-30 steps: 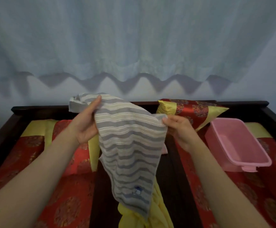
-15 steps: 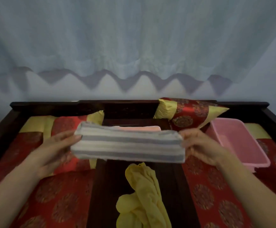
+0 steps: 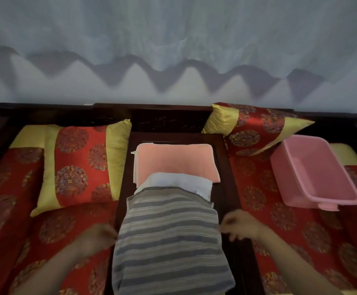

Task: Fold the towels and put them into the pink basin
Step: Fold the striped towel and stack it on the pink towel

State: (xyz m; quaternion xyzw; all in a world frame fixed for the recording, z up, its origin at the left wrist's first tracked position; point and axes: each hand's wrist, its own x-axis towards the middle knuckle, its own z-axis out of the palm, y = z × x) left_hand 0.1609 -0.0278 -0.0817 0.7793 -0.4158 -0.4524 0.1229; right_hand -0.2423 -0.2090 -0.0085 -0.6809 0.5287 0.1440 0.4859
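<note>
The striped towel (image 3: 169, 237) lies spread on the wooden strip (image 3: 223, 165), overlapping the white towel (image 3: 181, 182) and pink towel (image 3: 173, 160), probably flattened for folding. The left hand (image 3: 97, 237) and right hand (image 3: 241, 227) flank its 2 side edges, but blur hides whether the fingers grip. The basin (image 3: 313, 175) sits well apart, right.

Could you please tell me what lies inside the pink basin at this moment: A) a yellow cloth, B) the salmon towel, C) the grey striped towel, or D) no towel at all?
D: the pink basin shows only its bare inside, while the grey striped towel and the salmon towel both lie outside it, off to its left in the picture.
</note>
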